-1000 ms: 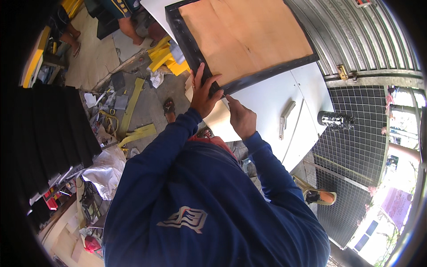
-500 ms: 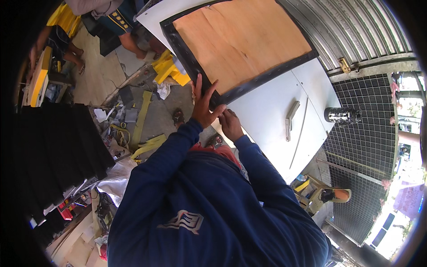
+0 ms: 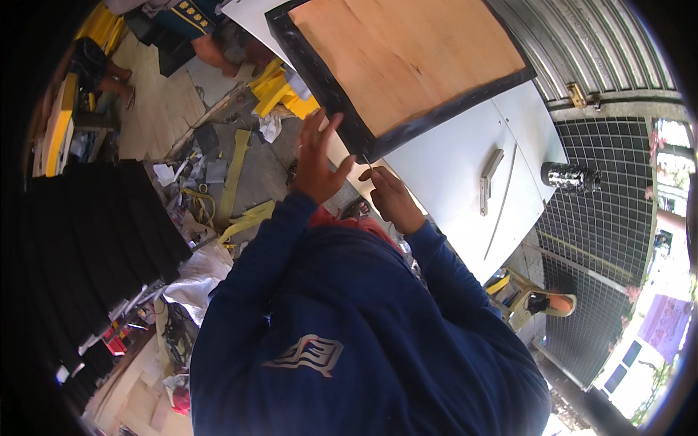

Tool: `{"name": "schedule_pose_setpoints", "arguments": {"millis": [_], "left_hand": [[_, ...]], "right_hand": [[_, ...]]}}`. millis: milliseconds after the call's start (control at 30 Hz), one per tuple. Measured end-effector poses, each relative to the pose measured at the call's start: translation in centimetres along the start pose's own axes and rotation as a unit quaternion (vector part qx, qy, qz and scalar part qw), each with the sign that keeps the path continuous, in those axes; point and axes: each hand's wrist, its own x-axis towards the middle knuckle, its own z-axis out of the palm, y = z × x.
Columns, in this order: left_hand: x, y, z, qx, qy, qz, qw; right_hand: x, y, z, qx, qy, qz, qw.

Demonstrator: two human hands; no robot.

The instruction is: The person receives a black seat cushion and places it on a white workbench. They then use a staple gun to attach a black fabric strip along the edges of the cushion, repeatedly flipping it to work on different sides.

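Note:
A wood-faced panel [image 3: 414, 62] with a black fabric border [image 3: 443, 112] lies on a white table, its near corner over the table's edge. Along the border run small marks like stitches or staples. Beside that corner, my left hand [image 3: 318, 161] is raised with its fingers spread, holding nothing. My right hand [image 3: 396, 200] is closed just below the corner. Its thumb and forefinger pinch a thin, pale, needle-like thing [image 3: 369, 164] that reaches up to the black border; it is too small to name surely.
A grey metal bar [image 3: 491, 182] lies on the white table [image 3: 436, 171], with a dark bottle [image 3: 571, 177] at the right edge. Yellow strips [image 3: 236, 174] and scraps litter the floor at left. Black fabric [image 3: 102, 254] hangs further left. Another person's legs [image 3: 214, 54] show behind.
My left hand has lifted off the panel's corner and moved left, fingers opening. My right hand has drawn slightly down and right, revealing the thin pale thing. The view has shifted a little.

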Motion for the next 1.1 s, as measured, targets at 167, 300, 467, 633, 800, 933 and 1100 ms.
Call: {"name": "schedule_pose_setpoints", "arguments": {"millis": [167, 300, 467, 633, 800, 933, 1100], "left_hand": [[5.2, 0.7, -1.1, 0.092, -0.167, 0.08, 0.978], [6.6, -0.6, -1.4, 0.148, -0.237, 0.115, 0.953], [6.8, -1.6, -1.2, 0.104, -0.222, 0.145, 0.959], [7.5, -1.5, -1.2, 0.07, -0.249, 0.137, 0.956], [7.8, -1.3, -1.2, 0.055, -0.262, 0.133, 0.954], [7.9, -1.0, -1.4, 0.068, -0.279, 0.121, 0.95], [8.0, -0.7, -1.6, 0.1, -0.281, 0.129, 0.946]], "right_hand": [[-0.1, 0.3, 3.2, 0.089, 0.098, -0.016, 0.991], [0.5, 1.6, 5.1, 0.127, 0.17, -0.017, 0.977], [0.9, 1.8, 7.0, 0.078, 0.256, -0.076, 0.96], [0.0, 0.0, 8.4, 0.139, 0.287, 0.034, 0.947], [-0.3, -1.3, 9.2, 0.178, 0.313, 0.08, 0.93], [-0.5, -1.6, 9.2, 0.158, 0.299, 0.084, 0.937], [5.0, 0.1, 13.7, -0.078, 0.577, -0.067, 0.81]]}}
